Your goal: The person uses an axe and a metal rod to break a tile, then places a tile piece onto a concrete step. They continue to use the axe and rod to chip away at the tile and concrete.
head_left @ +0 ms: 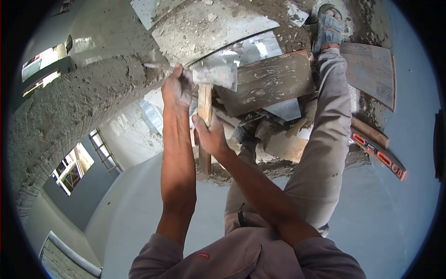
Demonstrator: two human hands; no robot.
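Observation:
My right hand [212,135] is wrapped round the wooden handle of a hatchet [214,76], which stands upright in view. Its dusty metal head flares to the right, and the blunt end lies right at my left hand [177,89]. The fingers of my left hand are curled closed with the thumb pointing up, beside the rough edge of a grey concrete ledge [107,76]. A pale, thin tip [151,65] shows just beyond that hand against the concrete; I cannot tell whether it belongs to something in my grip.
Broken tiles lie around my feet, among them a wood-pattern tile [269,81] and a dusty slab [213,30] strewn with rubble. Another brown tile [369,72] is at the right. An orange-and-black spirit level [378,153] rests beside my leg, near a blue-grey wall [409,93].

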